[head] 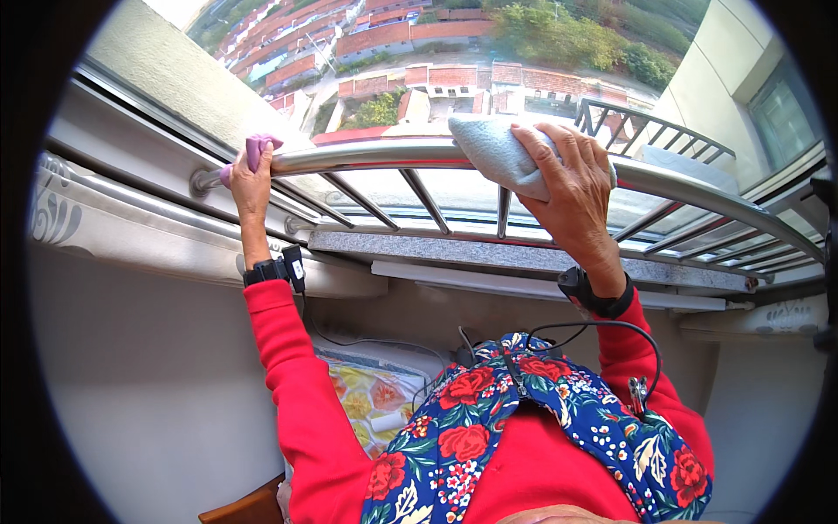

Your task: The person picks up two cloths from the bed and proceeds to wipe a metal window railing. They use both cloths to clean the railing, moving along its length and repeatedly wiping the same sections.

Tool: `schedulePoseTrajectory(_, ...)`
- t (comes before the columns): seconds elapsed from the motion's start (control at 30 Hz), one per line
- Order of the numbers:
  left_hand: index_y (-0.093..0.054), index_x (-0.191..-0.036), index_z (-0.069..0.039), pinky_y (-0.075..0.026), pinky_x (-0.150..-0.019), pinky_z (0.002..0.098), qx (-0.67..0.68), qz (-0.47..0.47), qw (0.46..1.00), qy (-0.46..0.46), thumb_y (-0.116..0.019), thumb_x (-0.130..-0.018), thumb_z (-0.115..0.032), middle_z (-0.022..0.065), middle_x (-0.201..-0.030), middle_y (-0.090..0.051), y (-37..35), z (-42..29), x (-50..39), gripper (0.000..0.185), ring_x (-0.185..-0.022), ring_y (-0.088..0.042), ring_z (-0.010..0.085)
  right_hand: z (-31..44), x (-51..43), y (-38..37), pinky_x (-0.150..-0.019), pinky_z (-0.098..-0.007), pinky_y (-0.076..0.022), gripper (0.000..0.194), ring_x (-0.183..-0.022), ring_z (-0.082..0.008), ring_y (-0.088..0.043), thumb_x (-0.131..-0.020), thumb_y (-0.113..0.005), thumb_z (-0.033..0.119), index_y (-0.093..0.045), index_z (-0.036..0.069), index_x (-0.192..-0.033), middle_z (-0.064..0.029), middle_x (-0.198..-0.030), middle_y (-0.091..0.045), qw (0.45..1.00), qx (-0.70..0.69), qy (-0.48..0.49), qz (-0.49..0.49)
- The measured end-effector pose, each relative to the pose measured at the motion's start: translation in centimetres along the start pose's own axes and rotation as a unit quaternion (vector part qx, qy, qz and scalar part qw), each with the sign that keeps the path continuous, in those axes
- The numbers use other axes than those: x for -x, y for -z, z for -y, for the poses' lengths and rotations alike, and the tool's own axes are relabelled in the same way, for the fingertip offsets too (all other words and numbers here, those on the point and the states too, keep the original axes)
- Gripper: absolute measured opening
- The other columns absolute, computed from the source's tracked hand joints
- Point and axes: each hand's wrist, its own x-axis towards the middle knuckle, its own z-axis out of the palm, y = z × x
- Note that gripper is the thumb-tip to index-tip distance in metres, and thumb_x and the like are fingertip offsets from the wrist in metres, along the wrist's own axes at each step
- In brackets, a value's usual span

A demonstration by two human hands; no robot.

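My left hand (251, 180) grips a crumpled pink-purple cloth (260, 148) at the left end of the metal top rail (373, 154), close to its round wall mount. Farther right, my right hand (571, 180) holds a folded pale blue cloth (501, 152) against the top of the same rail. The blue cloth covers part of the rail, and my palm hides some of the cloth. Shiny metal bars (424, 202) run down from the top rail to a lower one.
Behind the railing is a window with rooftops far below. A speckled stone sill (445, 253) lies under the bars. Curtains (144, 229) hang at the left. Cables run from both wrist straps near my body. A flowered bed cover (357, 396) lies below.
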Motion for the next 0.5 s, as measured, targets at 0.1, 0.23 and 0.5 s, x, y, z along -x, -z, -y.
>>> schedulePoseTrajectory(0.1,-0.066,-0.102,-0.009,-0.041,-0.088,0.0434,0.067,0.01,0.997,-0.024,-0.061,-0.095,-0.033,0.013,-0.098,-0.067,-2.0,-4.8,1.3,0.026,-0.092,-0.061,0.0326,-1.4,0.4,-0.2,-0.096,-0.0428,-0.0409,0.079,-0.114,-0.0274,-0.056,-0.062,-0.091,0.024,-0.057,0.023,-0.134,-0.0082,-0.124,-0.06,1.0,0.004,-0.001,-0.005)
schedulePoseTrajectory(0.23,-0.071,-0.111,-0.012,-0.025,-0.112,0.0502,0.078,0.03,0.996,-0.039,-0.064,-0.092,-0.044,0.0114,-0.117,-0.068,-4.0,-10.9,2.8,0.038,-0.126,-0.052,0.0304,-2.5,0.5,-0.8,-0.095,-0.0437,-0.0409,0.075,-0.114,-0.0287,-0.056,-0.065,-0.089,0.027,-0.058,0.022,-0.133,-0.0094,-0.124,-0.059,1.0,-0.005,0.0,-0.006)
schedulePoseTrajectory(0.5,-0.065,-0.124,-0.008,-0.024,-0.115,0.0543,0.076,0.025,0.979,-0.189,-0.068,-0.091,-0.037,0.0112,-0.125,-0.065,-7.2,-21.8,4.2,0.044,-0.124,-0.055,0.0301,-3.9,-0.1,-1.8,-0.094,-0.0445,-0.0409,0.075,-0.113,-0.0291,-0.055,-0.067,-0.087,0.03,-0.057,0.022,-0.135,-0.0092,-0.123,-0.058,1.0,-0.009,0.01,-0.024)
